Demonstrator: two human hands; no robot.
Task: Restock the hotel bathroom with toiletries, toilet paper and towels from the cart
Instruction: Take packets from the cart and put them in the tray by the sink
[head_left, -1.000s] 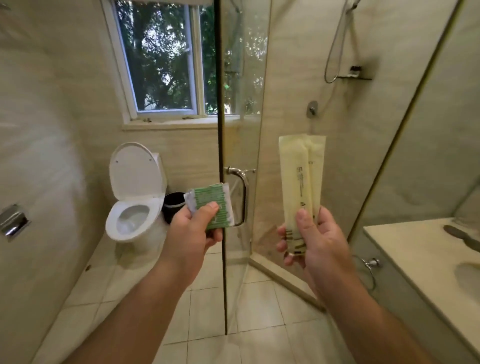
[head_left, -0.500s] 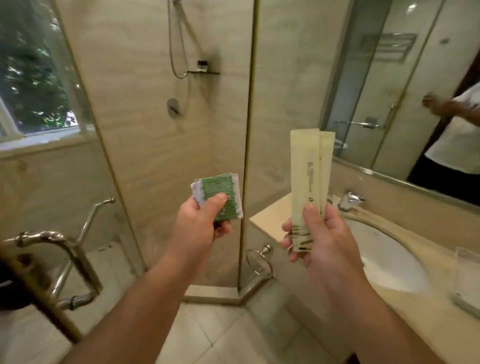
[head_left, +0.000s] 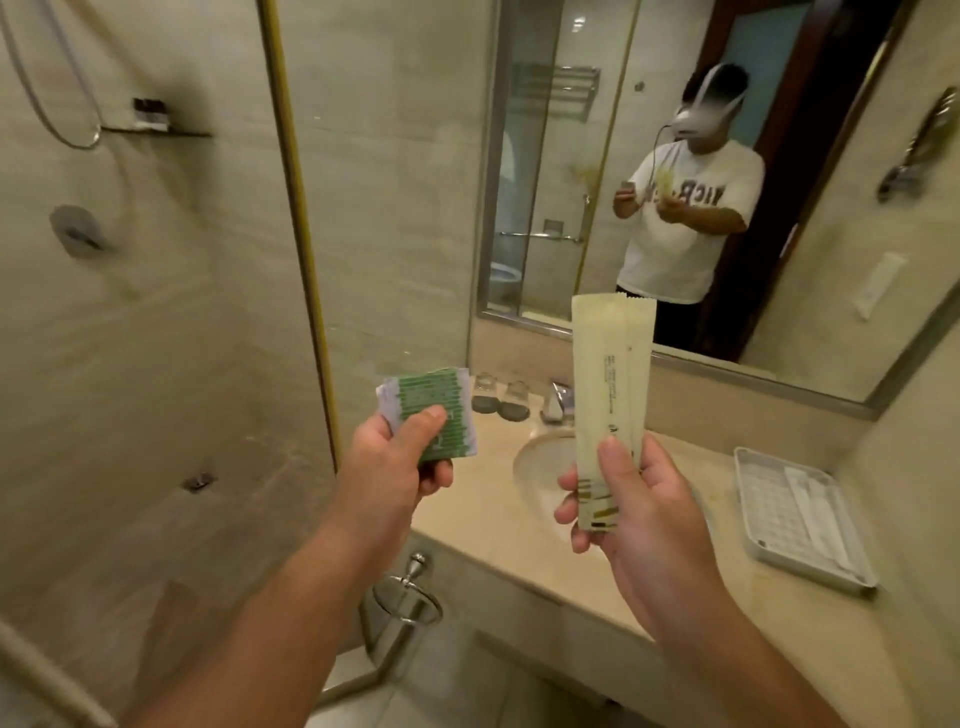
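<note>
**A:** Where are the hands in relation to the edges?

**B:** Both are raised in front of the counter (head_left: 498, 525). The left hand (head_left: 400, 462) pinches a small stack of green sachets (head_left: 434, 410) between its thumb and curled fingers. It is over the counter's left end, near the gold-edged shower glass (head_left: 296, 208). The right hand (head_left: 641, 504) grips two long pale yellow packets (head_left: 610, 384) by their lower ends, thumb on the front. The packets stand upright above the right side of the basin (head_left: 537, 467).

**A:** And what open room is on the counter?

**B:** There is bare stone between the basin and a white tray (head_left: 748, 519) at the right. The tray sits near the side wall with slim white packets lying in it. A tap (head_left: 558, 402) stands behind the basin. Two glasses (head_left: 501, 400) sit just left of the tap, below the mirror (head_left: 831, 291). The counter's front edge runs diagonally down to the right. A towel ring (head_left: 410, 597) hangs below its left end, beside the foot of the shower glass.

**A:** Can any writing be read?

**B:** Very little. A thin line of dark print runs up the front yellow packet, too small to read, and brownish stripes mark its lower end. The green sachets carry pale marks beside the thumb, but they are blurred. In the mirror, the person's white shirt shows dark block letters. These are reversed and partly covered by the reflected hands.
</note>
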